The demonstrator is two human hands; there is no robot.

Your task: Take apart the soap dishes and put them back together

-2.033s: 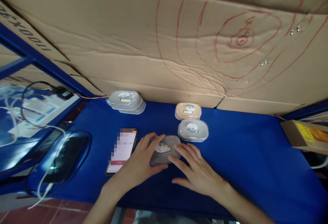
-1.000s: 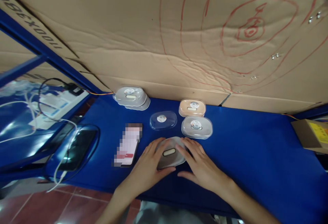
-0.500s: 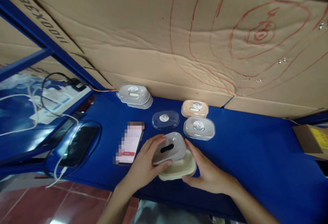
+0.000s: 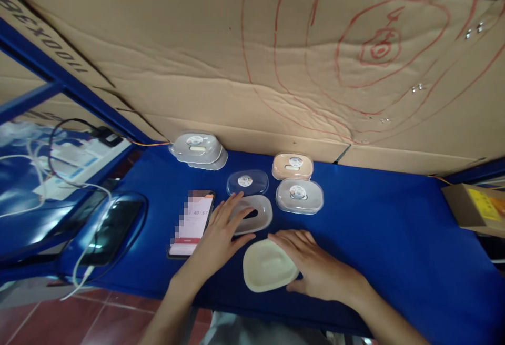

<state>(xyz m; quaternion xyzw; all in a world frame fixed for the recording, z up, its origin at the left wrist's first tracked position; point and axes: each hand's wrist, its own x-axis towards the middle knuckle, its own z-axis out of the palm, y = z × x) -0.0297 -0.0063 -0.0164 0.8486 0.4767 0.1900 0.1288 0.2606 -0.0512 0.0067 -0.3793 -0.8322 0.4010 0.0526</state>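
Note:
A grey tray with a dark oval slot (image 4: 260, 221) lies on the blue table, just below a clear lid with a round label (image 4: 252, 183). My left hand (image 4: 226, 224) rests at its left side, fingers spread over the rim. Nearer the front edge, my right hand (image 4: 305, 261) grips a pale cream tray (image 4: 266, 266) by its right side, the thumb low and the fingers over the upper rim. The cream tray looks tilted and hollow side up.
A phone with a lit screen (image 4: 193, 224) lies left of my left hand. Behind are stacked grey boxes (image 4: 197, 150), a peach box (image 4: 292, 166) and a grey lidded box (image 4: 300, 196). A dark phone (image 4: 114, 229) with cables is farther left; a carton (image 4: 469, 211) stands right.
The grey tray has moved off the cream tray, up towards the clear lid, and my left hand's grip has loosened. The cream tray has moved slightly towards the front edge and tilted.

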